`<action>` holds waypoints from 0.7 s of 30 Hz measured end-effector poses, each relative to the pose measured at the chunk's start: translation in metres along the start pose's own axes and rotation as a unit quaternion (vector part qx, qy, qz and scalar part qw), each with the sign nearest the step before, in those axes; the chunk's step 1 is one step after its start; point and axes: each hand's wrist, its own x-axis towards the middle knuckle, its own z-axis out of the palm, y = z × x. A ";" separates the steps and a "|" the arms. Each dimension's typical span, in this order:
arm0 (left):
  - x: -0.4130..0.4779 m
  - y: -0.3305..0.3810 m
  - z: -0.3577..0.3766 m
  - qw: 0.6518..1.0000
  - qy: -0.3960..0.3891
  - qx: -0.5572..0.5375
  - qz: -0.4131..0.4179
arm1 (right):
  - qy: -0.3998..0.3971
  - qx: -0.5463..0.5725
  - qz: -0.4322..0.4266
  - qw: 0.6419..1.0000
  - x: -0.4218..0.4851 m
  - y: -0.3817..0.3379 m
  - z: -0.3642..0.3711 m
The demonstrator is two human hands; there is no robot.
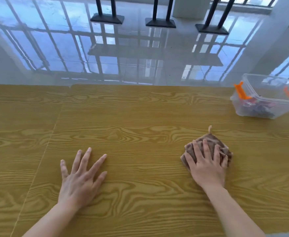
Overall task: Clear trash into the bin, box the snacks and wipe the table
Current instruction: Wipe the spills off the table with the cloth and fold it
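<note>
Pressing brown cloth under flat right hand fingers, resting left hand released on tabletop, possibly risking knocking box at right of frame off while wiping.

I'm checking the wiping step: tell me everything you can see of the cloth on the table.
The cloth is brown and looks like soft ribbed towelling, bunched into a rough pad with a small loop sticking out at its far corner. It lies on the wooden table, right of centre, apart from the clear box. The right hand presses down on it with spread fingers.
</note>
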 end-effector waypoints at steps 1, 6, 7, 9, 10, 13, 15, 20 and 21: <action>0.000 -0.004 0.001 1.000 -0.001 0.005 -0.004 | -0.008 0.012 0.007 1.000 0.016 -0.020 -0.003; 0.001 -0.007 0.007 1.000 0.016 0.015 -0.003 | -0.026 0.020 -0.090 0.995 0.060 -0.132 -0.009; 0.001 -0.008 0.007 1.000 0.019 0.013 -0.002 | -0.026 0.012 -0.118 0.993 0.058 -0.152 -0.009; 0.002 -0.009 0.007 1.000 0.018 0.013 0.000 | -0.026 -0.004 -0.180 0.983 0.047 -0.182 -0.008; 0.002 -0.009 0.007 1.000 0.015 0.013 0.001 | -0.028 -0.009 -0.213 0.977 0.036 -0.190 -0.007; 0.001 -0.008 0.007 1.000 0.017 0.011 0.004 | -0.001 -0.014 -0.326 0.945 -0.013 -0.182 0.002; 0.001 -0.008 0.007 1.000 0.014 0.015 0.006 | 0.011 -0.018 -0.391 0.920 -0.048 -0.151 0.012; 0.001 -0.007 0.006 1.000 0.010 0.018 0.008 | 0.041 -0.048 -0.285 0.956 -0.040 -0.057 0.010; 0.001 -0.007 0.006 1.000 0.010 0.018 0.006 | 0.034 -0.050 -0.224 0.973 -0.029 -0.049 0.006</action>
